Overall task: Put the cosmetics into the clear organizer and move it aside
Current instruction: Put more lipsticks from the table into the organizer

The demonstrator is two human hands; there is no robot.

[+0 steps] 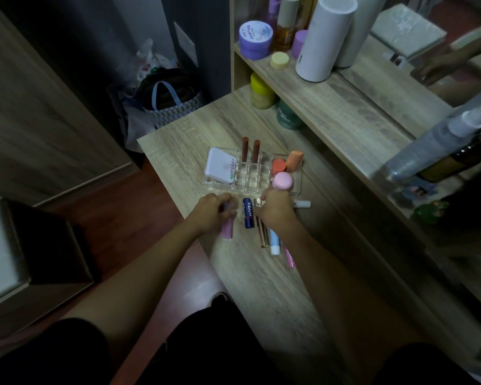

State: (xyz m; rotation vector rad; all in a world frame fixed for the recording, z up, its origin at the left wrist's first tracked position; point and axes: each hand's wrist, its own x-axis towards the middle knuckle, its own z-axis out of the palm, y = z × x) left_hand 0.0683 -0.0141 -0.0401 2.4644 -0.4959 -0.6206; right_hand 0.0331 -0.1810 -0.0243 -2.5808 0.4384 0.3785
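Nearest the person, loose tubes lie on the bench (pixel 261 287) in front of the clear organizer (pixel 250 179). The left hand (pixel 213 211) is curled around a pink tube (pixel 227 228). The right hand (pixel 275 215) covers a gold-capped stick (pixel 262 234), though whether it grips it I cannot tell. The Nivea stick (pixel 249 213) lies between them and could be knocked rolling. Beyond, two upright lipsticks (pixel 250 151) in the organizer might topple if bumped.
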